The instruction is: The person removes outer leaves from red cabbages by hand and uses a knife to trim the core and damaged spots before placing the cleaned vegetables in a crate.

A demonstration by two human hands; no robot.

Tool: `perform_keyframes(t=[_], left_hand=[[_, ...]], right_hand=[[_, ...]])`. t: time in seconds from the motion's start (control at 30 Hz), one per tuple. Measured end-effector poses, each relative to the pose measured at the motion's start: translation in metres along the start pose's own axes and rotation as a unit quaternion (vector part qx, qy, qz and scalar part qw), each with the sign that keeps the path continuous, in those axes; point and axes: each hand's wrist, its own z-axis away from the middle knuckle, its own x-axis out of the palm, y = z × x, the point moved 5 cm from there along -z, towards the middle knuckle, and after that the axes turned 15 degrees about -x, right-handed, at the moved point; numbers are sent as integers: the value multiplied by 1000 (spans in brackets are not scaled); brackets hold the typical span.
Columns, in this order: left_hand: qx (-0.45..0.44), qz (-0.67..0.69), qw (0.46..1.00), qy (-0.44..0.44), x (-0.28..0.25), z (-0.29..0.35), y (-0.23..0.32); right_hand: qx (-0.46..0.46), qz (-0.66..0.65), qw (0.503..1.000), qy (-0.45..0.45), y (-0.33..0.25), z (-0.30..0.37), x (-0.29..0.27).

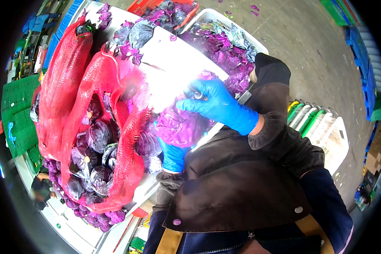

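My left hand, in a blue glove, is closed around the underside of a red cabbage held in front of my apron. Over the top of that cabbage is my right hand, also blue-gloved. Its fingers are curled around a dark handle with a round end; strong glare hides the rest of this tool. Just left of my hands, a torn-open red mesh sack spills red cabbages onto the white table. A second, full red mesh sack lies further left.
A white crate of loose purple leaves stands beyond the table edge, with an orange crate of leaves behind it. At right is a white basket with green and white items. Green crates and a co-worker are at left.
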Motion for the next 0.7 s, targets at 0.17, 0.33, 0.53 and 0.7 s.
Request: perform_keyframes(t=[0.17,0.33,0.53,0.7], left_hand=[[34,8,999,-24,8,5,4],[-44,54,995,-72,36,31,-14],[-191,154,968,-43,19,82,-97],[-334,107,934,70,-40,142,-169]], right_hand=[[38,23,991,129,-11,-34,-50],[-127,202,970,54,26,-20,-45],[207,99,904,-359,98,73,43],[303,44,757,-577,75,78,128]])
